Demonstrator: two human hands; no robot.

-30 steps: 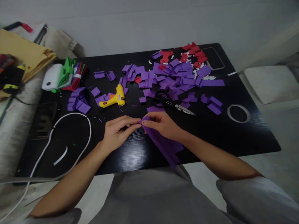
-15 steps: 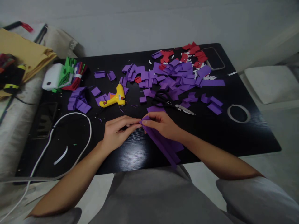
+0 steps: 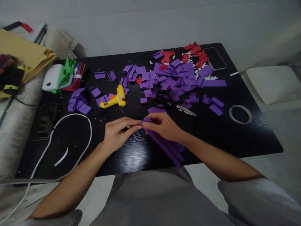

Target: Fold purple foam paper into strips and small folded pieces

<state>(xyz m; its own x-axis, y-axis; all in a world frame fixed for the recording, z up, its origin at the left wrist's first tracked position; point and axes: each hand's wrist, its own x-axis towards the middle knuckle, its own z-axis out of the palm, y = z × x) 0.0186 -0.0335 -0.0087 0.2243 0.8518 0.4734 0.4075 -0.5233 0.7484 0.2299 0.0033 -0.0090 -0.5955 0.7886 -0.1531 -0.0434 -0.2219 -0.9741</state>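
Both my hands meet at the near middle of the black table (image 3: 235, 138). My right hand (image 3: 162, 127) pinches the top end of several long purple paper strips (image 3: 168, 149) that trail toward me over the table's near edge. My left hand (image 3: 117, 131) has its fingers closed on the same end of the strips from the left. Black-handled scissors (image 3: 172, 104) lie just beyond my right hand. A yellow glue gun (image 3: 115, 99) lies beyond my left hand.
Many cut purple paper pieces (image 3: 174, 80) and some red ones (image 3: 195, 53) litter the far half. A white cable (image 3: 70, 144) loops at the left. A tape ring (image 3: 240, 113) lies at the right, a phone (image 3: 214, 58) at the far right, coloured sheets (image 3: 71, 73) at the far left.
The lower ends of the purple strips have shifted slightly to the right. Both hands stay in place.
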